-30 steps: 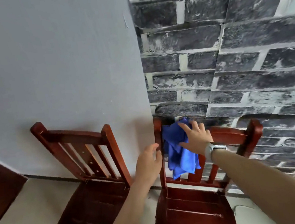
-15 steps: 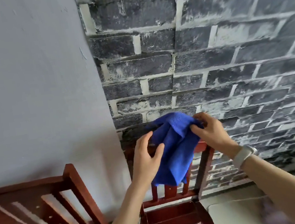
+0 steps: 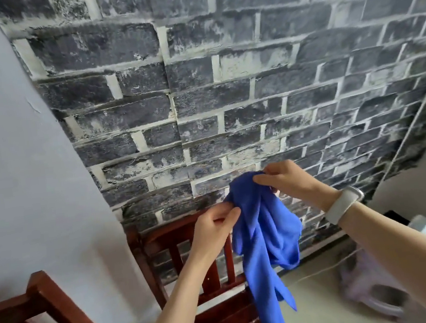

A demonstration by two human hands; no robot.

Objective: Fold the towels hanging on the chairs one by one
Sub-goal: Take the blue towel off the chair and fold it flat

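No readable text, label or number shows anywhere.

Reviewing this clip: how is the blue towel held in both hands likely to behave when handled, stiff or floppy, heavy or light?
The blue cloth towel is probably floppy: it hangs in loose folds from the left hand and right hand. It seems light, since fingertip pinches hold it up. Its long trailing end may swing or bunch during folding.

1. The towel (image 3: 262, 235) is hanging between the left hand (image 3: 212, 231) and the right hand (image 3: 289, 178), in front of the near chair (image 3: 168, 247).
2. A second chair (image 3: 50, 310) is standing to the left.
3. A stool (image 3: 375, 289) is sitting on the floor (image 3: 318, 306) to the right.
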